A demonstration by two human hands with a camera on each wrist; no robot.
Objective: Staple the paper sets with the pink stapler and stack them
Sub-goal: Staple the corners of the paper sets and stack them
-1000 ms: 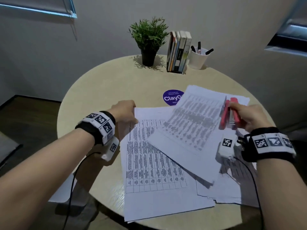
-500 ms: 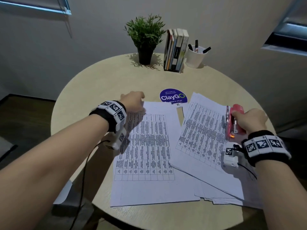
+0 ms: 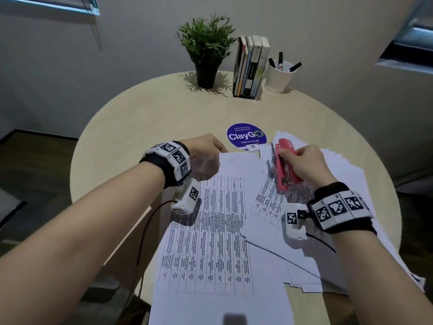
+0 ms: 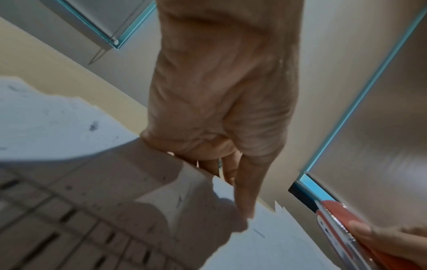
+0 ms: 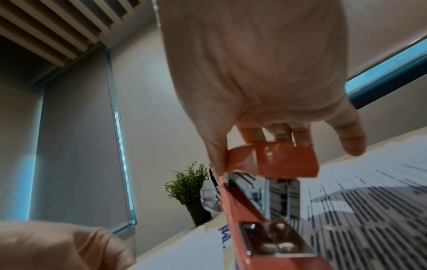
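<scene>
My right hand [image 3: 302, 161] grips the pink stapler [image 3: 284, 167] by its rear and holds it over the far left corner of the right paper pile [image 3: 346, 184]. In the right wrist view the stapler [image 5: 286, 160] hangs from my fingers with its metal mouth pointing away. My left hand [image 3: 206, 151] pinches the far left corner of the left paper set [image 3: 218, 231], which lies flat on the round table [image 3: 140, 127]. The left wrist view has my thumb [image 4: 245, 201] on top of the sheet edge and my fingers behind it. The stapler [image 4: 342, 219] shows at its right.
At the table's far edge stand a potted plant [image 3: 206, 43], a row of books [image 3: 251, 66] and a white cup of pens [image 3: 280, 76]. A round blue ClayGO sticker [image 3: 246, 136] lies just beyond the papers. The near table edge is under the sheets.
The lifted paper set came down onto the right pile. My right hand carried the stapler forward and left to that pile's far corner. My left hand shifted slightly right along the left set's top.
</scene>
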